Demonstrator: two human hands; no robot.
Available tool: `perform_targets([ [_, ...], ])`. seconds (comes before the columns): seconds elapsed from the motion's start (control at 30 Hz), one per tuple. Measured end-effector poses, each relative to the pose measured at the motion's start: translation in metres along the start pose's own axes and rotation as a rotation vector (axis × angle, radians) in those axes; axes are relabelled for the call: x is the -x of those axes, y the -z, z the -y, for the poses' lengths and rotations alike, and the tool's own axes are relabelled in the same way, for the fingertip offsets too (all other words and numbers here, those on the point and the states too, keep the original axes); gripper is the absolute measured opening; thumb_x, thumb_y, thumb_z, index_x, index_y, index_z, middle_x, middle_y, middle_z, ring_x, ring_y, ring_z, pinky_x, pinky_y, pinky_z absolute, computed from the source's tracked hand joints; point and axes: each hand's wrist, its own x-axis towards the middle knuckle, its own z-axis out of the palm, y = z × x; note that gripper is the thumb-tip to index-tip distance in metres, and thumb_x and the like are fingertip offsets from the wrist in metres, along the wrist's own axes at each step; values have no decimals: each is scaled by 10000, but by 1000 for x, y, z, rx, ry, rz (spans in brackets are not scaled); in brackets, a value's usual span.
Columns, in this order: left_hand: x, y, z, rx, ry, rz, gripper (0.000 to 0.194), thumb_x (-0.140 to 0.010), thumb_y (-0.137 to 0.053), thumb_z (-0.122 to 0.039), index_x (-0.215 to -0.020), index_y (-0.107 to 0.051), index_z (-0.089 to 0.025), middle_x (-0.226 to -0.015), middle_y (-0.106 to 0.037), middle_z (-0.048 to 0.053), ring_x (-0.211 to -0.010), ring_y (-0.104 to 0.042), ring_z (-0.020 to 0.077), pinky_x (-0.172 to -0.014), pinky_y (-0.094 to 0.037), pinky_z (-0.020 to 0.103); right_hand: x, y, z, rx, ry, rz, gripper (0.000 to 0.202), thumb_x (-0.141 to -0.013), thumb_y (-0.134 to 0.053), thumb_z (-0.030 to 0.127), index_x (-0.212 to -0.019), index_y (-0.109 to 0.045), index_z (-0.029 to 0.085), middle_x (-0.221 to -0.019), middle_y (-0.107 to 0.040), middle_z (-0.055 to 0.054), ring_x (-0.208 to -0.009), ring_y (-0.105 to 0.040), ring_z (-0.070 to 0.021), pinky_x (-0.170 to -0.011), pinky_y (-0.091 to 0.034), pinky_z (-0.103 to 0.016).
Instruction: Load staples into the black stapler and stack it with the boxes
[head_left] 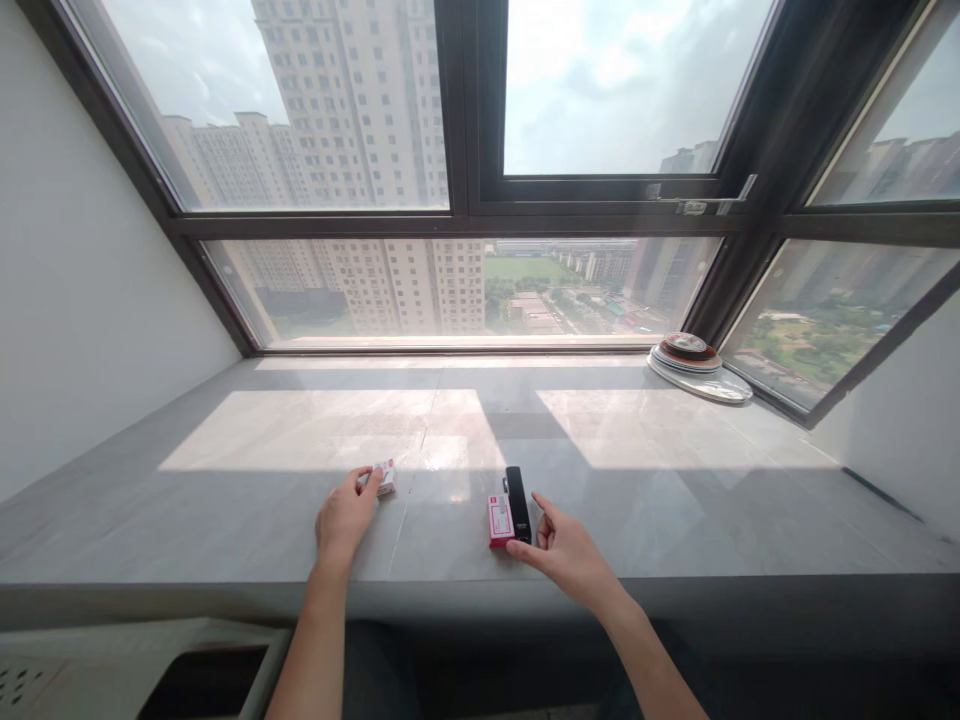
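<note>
A small white-and-pink box point(386, 477) sits on the grey sill to the left of centre. My left hand point(349, 513) has its thumb and fingers closed on the near left side of this box and hides part of it. Right of centre, a black stapler point(517, 503) lies lengthwise, pointing away from me. Against its left side is a pink-and-white box point(500, 520). My right hand point(566, 550) is just right of the stapler, with thumb and index finger spread. The thumb tip is at the stapler's near end, the index finger apart from its right side, and the other fingers are curled.
Stacked plates point(686, 360) stand in the far right corner of the sill point(247, 520), by the dark window frame point(600, 222). A window handle point(701, 200) sticks out above. At the lower left is a pale plastic object point(135, 640) with a dark opening, below the sill edge.
</note>
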Motion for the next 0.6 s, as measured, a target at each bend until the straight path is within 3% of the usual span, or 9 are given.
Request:
perform_targets([
  [0.1, -3, -13, -10, 18, -115, 152, 501, -956, -416, -596, -1225, -652, -244, -857, -714, 27, -853, -675, 246, -774, -452, 316, -2, 0, 18, 101, 37, 52, 912, -708, -820, 521, -1484, -463, 202, -748, -620, 28, -674, -582, -178, -588, -393, -259],
  [0.27, 26, -59, -70, 46, -329, 307, 486, -1002, -345, -562, -1247, -628, -253, -843, -736, 6, -848, -688, 214, -787, -434, 279, -8, -2, 38, 94, 162, 111, 508, -730, -795, 409, -1193, -640, 267, -897, -734, 8, -794, -669, -212, -661, -431, -255],
  [0.4, 53, -79, -101, 21, -421, 364, 522, -1051, -194, -530, -1196, -622, -269, -951, -747, 28, -924, -692, 219, -856, -426, 303, -14, -7, 38, 127, 177, 113, 532, -727, -785, 394, -1222, -634, 269, -921, -752, -2, -824, -688, -238, -676, -450, -265],
  [0.6, 73, -94, -117, -101, -433, 353, 475, -1062, -205, -471, -1257, -544, -201, -1118, -691, 142, -1029, -681, 286, -927, -412, 394, -22, -2, 30, 122, 178, 171, 610, -723, -775, 381, -1302, -622, 268, -935, -766, -9, -814, -692, -239, -693, -471, -280],
])
